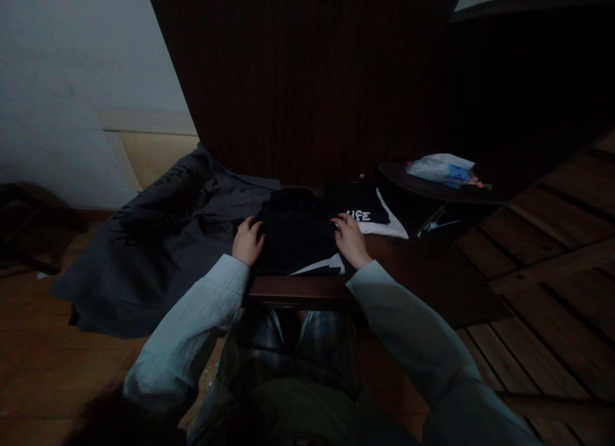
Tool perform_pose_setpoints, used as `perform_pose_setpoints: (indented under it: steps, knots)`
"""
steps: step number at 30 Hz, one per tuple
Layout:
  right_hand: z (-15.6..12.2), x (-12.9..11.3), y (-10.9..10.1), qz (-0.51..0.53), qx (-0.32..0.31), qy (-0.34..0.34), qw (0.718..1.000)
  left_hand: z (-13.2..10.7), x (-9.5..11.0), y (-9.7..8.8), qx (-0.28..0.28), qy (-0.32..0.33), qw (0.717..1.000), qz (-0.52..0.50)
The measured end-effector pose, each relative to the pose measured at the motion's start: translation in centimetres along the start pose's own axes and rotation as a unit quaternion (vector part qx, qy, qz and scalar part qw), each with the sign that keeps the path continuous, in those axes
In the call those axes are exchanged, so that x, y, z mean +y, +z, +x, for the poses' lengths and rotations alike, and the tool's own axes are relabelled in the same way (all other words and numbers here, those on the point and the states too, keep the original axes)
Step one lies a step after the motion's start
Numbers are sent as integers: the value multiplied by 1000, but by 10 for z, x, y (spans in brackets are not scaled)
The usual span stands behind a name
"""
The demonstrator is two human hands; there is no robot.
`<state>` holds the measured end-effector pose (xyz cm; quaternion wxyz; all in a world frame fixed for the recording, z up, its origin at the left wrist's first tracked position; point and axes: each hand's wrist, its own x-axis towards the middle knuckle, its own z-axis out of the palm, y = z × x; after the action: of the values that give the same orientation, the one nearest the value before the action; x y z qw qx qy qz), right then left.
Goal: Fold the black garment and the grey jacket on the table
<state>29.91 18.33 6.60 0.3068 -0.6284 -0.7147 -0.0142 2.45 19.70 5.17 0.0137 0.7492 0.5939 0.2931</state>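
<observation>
A folded black garment (295, 238) with a white mark at its near edge lies on a small dark wooden table (432, 273) in front of me. My left hand (248, 240) rests on the garment's left edge, fingers curled over it. My right hand (350, 240) lies on its right edge, fingers bent onto the cloth. Both sleeves are pale and striped. Just behind the garment sits a folded black and white shirt (368, 212) with white lettering.
A large grey garment (154, 241) is spread out to the left, draped off the table. A dark round table (432, 183) at the right carries a white and blue plastic bag (439, 168). A dark panelled wall stands behind. Wooden floor planks run to the right.
</observation>
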Motion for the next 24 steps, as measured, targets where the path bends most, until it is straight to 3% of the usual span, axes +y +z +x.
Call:
perform_pose_setpoints:
  steps: [4, 7, 9, 13, 19, 24]
  knots:
    - [-3, -18, -22, 25, 63, -43, 997, -11, 20, -23, -26, 83, 995, -45]
    - [-14, -44, -15, 20, 9, -101, 995, -15, 41, -20, -80, 136, 987, -15]
    - [-23, -58, 1, 8, -67, -126, 990, -16, 48, -9, -113, 135, 984, 28]
    - [-35, -62, 28, -24, -182, -84, 980, -19, 44, 14, -138, 83, 981, 104]
    - [-34, -56, 30, -58, -198, -60, 977, -23, 42, 14, -136, 60, 980, 134]
    - [-55, -61, 20, -48, -187, -83, 978, -45, 46, 1, -168, 108, 974, 109]
